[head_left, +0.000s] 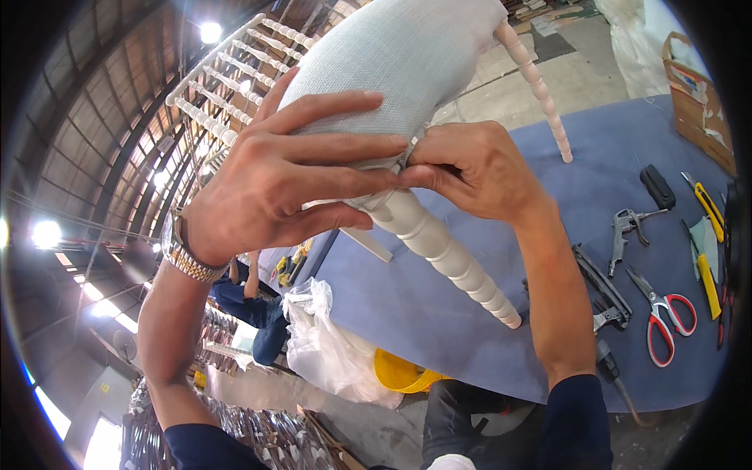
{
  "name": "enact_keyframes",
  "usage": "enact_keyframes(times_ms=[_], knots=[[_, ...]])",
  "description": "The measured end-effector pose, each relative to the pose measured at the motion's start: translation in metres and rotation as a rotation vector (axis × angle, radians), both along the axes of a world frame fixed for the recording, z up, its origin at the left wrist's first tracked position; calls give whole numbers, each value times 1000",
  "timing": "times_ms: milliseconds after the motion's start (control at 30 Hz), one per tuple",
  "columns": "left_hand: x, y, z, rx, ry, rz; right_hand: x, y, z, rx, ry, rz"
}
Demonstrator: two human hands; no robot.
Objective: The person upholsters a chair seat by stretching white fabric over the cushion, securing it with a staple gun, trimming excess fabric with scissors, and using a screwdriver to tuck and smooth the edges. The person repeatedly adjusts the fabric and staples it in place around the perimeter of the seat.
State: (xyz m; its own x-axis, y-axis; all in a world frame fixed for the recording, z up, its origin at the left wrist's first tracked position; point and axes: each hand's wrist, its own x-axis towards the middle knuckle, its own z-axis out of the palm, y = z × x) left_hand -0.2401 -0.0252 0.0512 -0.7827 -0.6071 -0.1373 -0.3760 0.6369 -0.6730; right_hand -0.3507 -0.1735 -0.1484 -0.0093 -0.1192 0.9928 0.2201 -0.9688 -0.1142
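A white chair with turned, beaded legs [439,243] stands tipped on the work table, its seat covered in pale woven fabric [376,63]. Across the seat's near corner lies my left hand [290,164], fingers stretched and spread, fingertips pressing at the fabric edge above the leg. My right hand [478,172] is closed in a pinch on the fabric edge at that same corner, thumb and bent forefinger together. What lies inside the pinch is mostly hidden. The chair's spindle back [235,74] extends to the far left.
On the blue table cover [376,298], at the right, lie red-handled scissors [666,317], an air blow gun [627,231], a staple gun [603,290], and yellow cutters [707,205]. A cardboard box [697,110] stands behind. Plastic wrapping [329,345] and a yellow bucket [403,372] are below; another person [251,305] sits left.
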Motion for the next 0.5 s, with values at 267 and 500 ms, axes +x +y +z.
enact_keyframes(times_ms=[267,500], knots=[[-1,4,-2,-42,-43,13,-7,5,-6,67,43,61],[9,4,-10,-114,12,36,6,17,2,48,-99,-111]])
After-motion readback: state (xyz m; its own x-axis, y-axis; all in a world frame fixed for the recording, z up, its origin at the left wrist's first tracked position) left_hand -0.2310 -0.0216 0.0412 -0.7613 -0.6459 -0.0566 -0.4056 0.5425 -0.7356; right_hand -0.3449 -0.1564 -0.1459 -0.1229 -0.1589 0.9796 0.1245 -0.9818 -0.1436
